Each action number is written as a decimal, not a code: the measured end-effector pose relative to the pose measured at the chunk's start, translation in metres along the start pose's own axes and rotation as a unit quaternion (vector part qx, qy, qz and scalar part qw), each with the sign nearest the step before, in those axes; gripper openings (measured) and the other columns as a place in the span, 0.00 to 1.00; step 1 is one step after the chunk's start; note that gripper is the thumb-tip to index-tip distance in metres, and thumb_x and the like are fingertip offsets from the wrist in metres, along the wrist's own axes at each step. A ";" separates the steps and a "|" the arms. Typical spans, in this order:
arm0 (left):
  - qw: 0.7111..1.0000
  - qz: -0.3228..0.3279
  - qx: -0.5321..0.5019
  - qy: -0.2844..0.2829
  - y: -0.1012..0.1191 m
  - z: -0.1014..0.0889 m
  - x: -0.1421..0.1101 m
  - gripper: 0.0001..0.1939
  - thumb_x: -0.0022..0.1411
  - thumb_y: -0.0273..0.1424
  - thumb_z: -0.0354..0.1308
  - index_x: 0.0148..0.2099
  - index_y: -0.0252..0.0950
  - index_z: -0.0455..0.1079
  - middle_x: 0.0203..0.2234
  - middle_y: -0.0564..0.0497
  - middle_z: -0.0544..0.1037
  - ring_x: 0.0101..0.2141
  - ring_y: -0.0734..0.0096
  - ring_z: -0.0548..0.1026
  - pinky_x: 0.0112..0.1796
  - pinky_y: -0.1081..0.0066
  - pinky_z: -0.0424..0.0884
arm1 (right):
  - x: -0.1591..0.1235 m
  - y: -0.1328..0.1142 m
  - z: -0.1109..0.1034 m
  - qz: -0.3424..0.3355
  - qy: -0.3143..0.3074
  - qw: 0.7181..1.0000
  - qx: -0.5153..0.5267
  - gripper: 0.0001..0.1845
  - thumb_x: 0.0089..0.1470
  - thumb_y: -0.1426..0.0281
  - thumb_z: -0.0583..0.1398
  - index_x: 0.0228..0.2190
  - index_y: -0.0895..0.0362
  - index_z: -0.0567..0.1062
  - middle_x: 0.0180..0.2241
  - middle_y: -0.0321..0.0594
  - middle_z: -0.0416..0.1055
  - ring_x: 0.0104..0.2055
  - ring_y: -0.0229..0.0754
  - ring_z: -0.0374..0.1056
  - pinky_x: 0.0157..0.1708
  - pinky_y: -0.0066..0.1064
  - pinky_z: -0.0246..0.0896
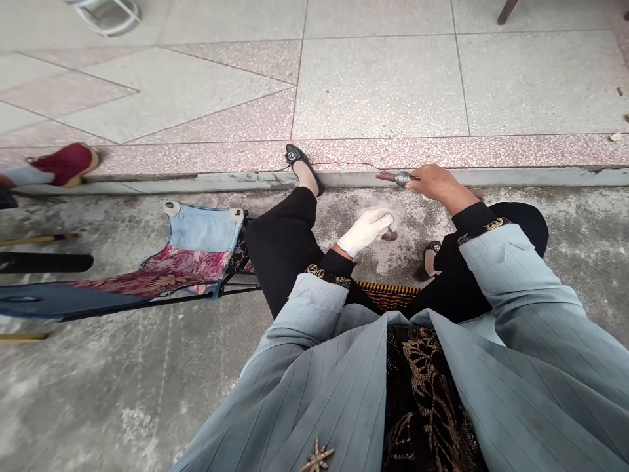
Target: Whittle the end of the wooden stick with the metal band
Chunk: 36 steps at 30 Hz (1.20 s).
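Note:
My right hand [435,181], bare, is closed around one end of a brown stick [386,176] near the step edge. Silvery wire [403,179] is wound in a thick bundle on the stick beside my fingers. From about the stick, a thin dark strand [339,163] runs left along the step to my shoe [295,157]. My left hand [367,231], in a white knitted glove, is closed lower down between my knees. A small brownish piece [390,234] shows at its fingers; what it is, I cannot make out.
A folding chair [187,262] with flowered and denim cloth stands at my left. Beyond it are a person's red shoe [69,164] and a yellow stick [39,240]. A raised tiled step [373,85] lies ahead. A woven seat [388,295] is under me.

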<state>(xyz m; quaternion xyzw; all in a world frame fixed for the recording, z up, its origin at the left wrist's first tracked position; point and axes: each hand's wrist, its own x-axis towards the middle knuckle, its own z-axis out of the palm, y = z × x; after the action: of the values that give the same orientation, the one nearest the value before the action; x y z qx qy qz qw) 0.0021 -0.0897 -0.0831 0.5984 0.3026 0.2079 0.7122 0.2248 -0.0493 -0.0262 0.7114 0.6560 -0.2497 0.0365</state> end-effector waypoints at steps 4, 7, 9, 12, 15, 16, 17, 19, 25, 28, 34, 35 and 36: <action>0.999 0.015 -0.027 0.044 0.001 -0.006 -0.002 0.19 0.63 0.45 0.57 0.32 0.32 0.69 0.23 0.52 0.70 0.18 0.82 0.57 0.21 0.75 0.55 | -0.004 0.001 0.002 -0.007 -0.142 0.988 -0.056 0.16 0.56 0.59 0.62 0.33 0.60 0.80 0.30 0.48 0.74 0.30 0.45 0.66 0.31 0.35 0.55; 0.998 0.014 -0.024 0.056 -0.002 -0.009 -0.002 0.19 0.62 0.45 0.58 0.32 0.33 0.68 0.22 0.53 0.69 0.18 0.82 0.58 0.21 0.75 0.56 | -0.007 0.005 0.005 -0.062 -0.312 0.948 -0.001 0.15 0.50 0.59 0.67 0.28 0.60 0.79 0.23 0.41 0.71 0.24 0.39 0.63 0.29 0.33 0.56; 0.997 0.014 -0.027 0.066 -0.004 -0.012 0.000 0.19 0.62 0.46 0.58 0.31 0.33 0.67 0.21 0.55 0.67 0.18 0.82 0.58 0.21 0.74 0.56 | -0.010 0.007 0.004 -0.110 -0.398 0.908 0.070 0.18 0.46 0.56 0.69 0.28 0.60 0.79 0.20 0.36 0.69 0.22 0.35 0.60 0.28 0.30 0.55; 0.994 0.022 -0.023 0.105 -0.007 -0.014 0.004 0.20 0.60 0.47 0.59 0.32 0.34 0.67 0.21 0.55 0.68 0.19 0.81 0.58 0.22 0.74 0.56 | -0.016 0.006 -0.003 -0.189 -0.430 0.866 0.170 0.20 0.47 0.53 0.68 0.30 0.59 0.79 0.21 0.33 0.68 0.22 0.32 0.58 0.27 0.27 0.53; 0.994 0.014 -0.035 0.104 -0.009 -0.012 0.005 0.21 0.59 0.49 0.60 0.33 0.33 0.67 0.20 0.56 0.67 0.19 0.81 0.59 0.22 0.75 0.58 | -0.022 0.002 -0.013 -0.226 -0.342 0.870 0.272 0.17 0.50 0.55 0.65 0.31 0.58 0.79 0.23 0.32 0.68 0.24 0.31 0.58 0.28 0.26 0.55; 0.995 0.006 -0.044 0.085 -0.009 -0.011 0.004 0.22 0.59 0.49 0.60 0.33 0.33 0.67 0.19 0.57 0.66 0.18 0.81 0.58 0.22 0.75 0.58 | -0.023 0.001 -0.015 -0.219 -0.290 0.880 0.306 0.16 0.51 0.56 0.65 0.31 0.57 0.79 0.24 0.32 0.68 0.24 0.31 0.58 0.28 0.26 0.55; 0.997 -0.002 -0.052 0.064 -0.008 -0.009 0.003 0.22 0.60 0.49 0.59 0.34 0.33 0.67 0.18 0.58 0.63 0.18 0.81 0.57 0.21 0.75 0.57 | -0.023 0.000 -0.016 -0.203 -0.232 0.890 0.335 0.16 0.51 0.56 0.65 0.31 0.57 0.79 0.24 0.32 0.69 0.24 0.31 0.58 0.28 0.26 0.55; 0.998 -0.014 -0.058 0.024 -0.005 -0.005 0.001 0.21 0.62 0.49 0.58 0.34 0.33 0.68 0.16 0.59 0.60 0.17 0.82 0.55 0.21 0.75 0.55 | -0.019 0.000 -0.015 -0.156 -0.120 0.908 0.370 0.16 0.54 0.57 0.63 0.31 0.59 0.78 0.24 0.35 0.69 0.23 0.32 0.58 0.27 0.26 0.55; 0.999 -0.018 -0.001 -0.037 -0.001 -0.002 0.000 0.21 0.63 0.48 0.56 0.33 0.32 0.70 0.17 0.56 0.63 0.17 0.82 0.55 0.20 0.76 0.52 | -0.003 0.001 -0.006 -0.033 -0.003 0.988 0.151 0.15 0.56 0.60 0.62 0.36 0.60 0.80 0.27 0.42 0.71 0.28 0.39 0.64 0.29 0.31 0.54; 0.997 -0.033 0.062 -0.032 -0.002 -0.003 -0.001 0.20 0.63 0.46 0.55 0.32 0.33 0.70 0.18 0.55 0.65 0.18 0.80 0.58 0.21 0.76 0.52 | -0.003 -0.003 0.001 -0.024 -0.041 0.999 -0.004 0.15 0.55 0.59 0.63 0.34 0.59 0.80 0.28 0.46 0.72 0.31 0.44 0.66 0.30 0.34 0.55; 0.988 -0.007 0.155 0.008 0.001 -0.012 -0.003 0.19 0.62 0.46 0.54 0.35 0.33 0.71 0.23 0.53 0.71 0.24 0.76 0.64 0.26 0.75 0.60 | -0.012 -0.005 0.008 -0.087 -0.363 0.928 -0.004 0.15 0.52 0.59 0.66 0.28 0.61 0.79 0.20 0.38 0.69 0.22 0.35 0.59 0.26 0.31 0.54; 0.989 -0.004 0.149 0.015 0.002 -0.014 -0.003 0.20 0.61 0.47 0.55 0.35 0.33 0.71 0.24 0.52 0.72 0.24 0.75 0.65 0.27 0.74 0.61 | -0.015 -0.004 0.006 -0.114 -0.412 0.903 0.044 0.15 0.52 0.60 0.66 0.29 0.61 0.79 0.19 0.36 0.68 0.21 0.34 0.58 0.26 0.29 0.54; 0.990 -0.001 0.136 0.025 0.002 -0.016 -0.003 0.21 0.60 0.48 0.56 0.36 0.32 0.71 0.25 0.51 0.73 0.25 0.75 0.66 0.27 0.74 0.61 | -0.018 -0.004 0.003 -0.144 -0.441 0.880 0.098 0.15 0.53 0.60 0.66 0.31 0.61 0.79 0.20 0.35 0.68 0.21 0.32 0.58 0.26 0.28 0.54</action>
<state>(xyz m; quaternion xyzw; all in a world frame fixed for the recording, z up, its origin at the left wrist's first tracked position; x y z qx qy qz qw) -0.0109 -0.0796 -0.0820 0.6838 0.3468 0.1790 0.6165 0.2202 -0.0662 -0.0203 0.4252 0.6393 -0.6031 0.2164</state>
